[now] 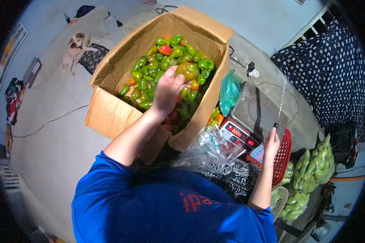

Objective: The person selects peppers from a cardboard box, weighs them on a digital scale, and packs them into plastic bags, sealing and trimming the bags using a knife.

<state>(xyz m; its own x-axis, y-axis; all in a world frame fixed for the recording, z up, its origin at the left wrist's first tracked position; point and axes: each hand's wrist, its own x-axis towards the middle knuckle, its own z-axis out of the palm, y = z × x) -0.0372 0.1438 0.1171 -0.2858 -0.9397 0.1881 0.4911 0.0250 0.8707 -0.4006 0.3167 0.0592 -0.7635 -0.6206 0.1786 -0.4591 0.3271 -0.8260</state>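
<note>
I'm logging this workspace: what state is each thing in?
Cardboard box: open.
Peppers in it: loose, mostly green.
Left hand: holding a pepper.
Right hand: gripping a thin, black-handled tool.
Scale: on, display lit red.
Plastic bags at right: filled with green produce.

At upper left, a white dog [72, 56] with brown markings on its head, forelegs reaching onto a black patterned cloth [94, 60]. Across the pale floor [52, 162], a thin dark cable [48, 124]. Far left, heaped clothing [13, 101]; at right, hanging near white slats [310, 33], a white-spotted dark cloth [326, 71].
</note>
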